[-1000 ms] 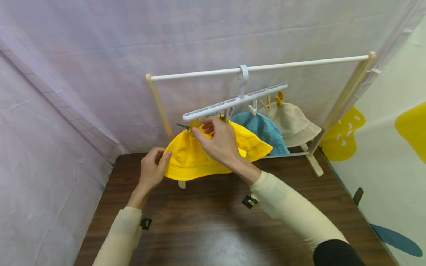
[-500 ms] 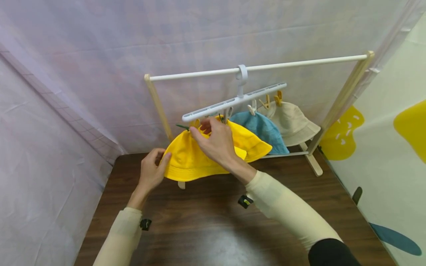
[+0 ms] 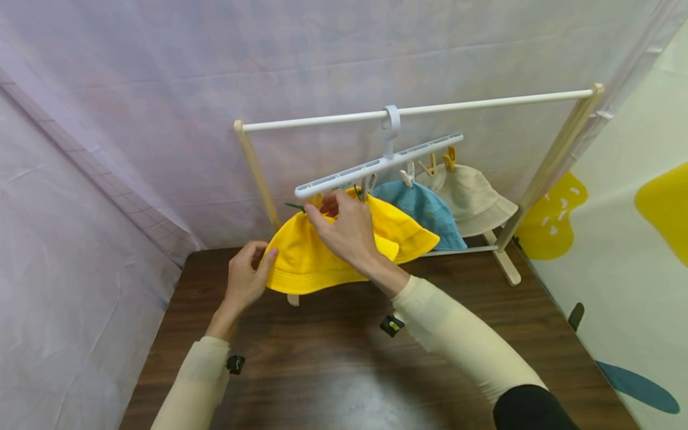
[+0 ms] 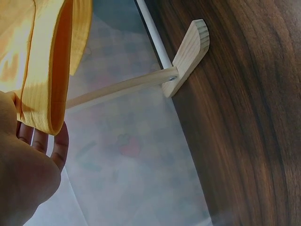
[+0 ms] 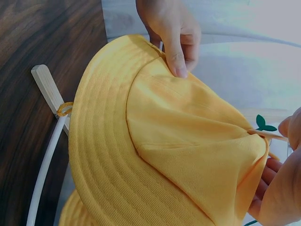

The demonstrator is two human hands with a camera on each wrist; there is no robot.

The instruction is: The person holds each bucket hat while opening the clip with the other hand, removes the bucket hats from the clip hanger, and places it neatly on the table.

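Note:
A yellow bucket hat [image 3: 301,257] with a green leaf-shaped stem hangs beneath the left end of a white hanger [image 3: 344,179]. My left hand [image 3: 247,272] pinches its left side, thumb in front and fingers behind; the left wrist view shows the brim's edge close by. At the crown, my right hand [image 3: 349,230] pinches a clothespin [image 5: 265,135] that bites the gathered cloth, its thumb near the handle end. Some right fingers are hidden behind the crown. A second yellow hat [image 3: 405,230] hangs just behind, partly covered by the right hand and the first hat.
A blue hat [image 3: 424,209] and a beige hat [image 3: 475,200] hang farther right from clothespins. The hanger hooks over the white rail [image 3: 494,104] of a wooden-legged rack, which stands on a dark wooden table [image 3: 322,358]. Pale cloth walls [image 3: 161,119] rise behind and left.
My right hand and forearm have shifted slightly left at the crown of the front yellow hat. The left hand keeps its hold with hardly any movement.

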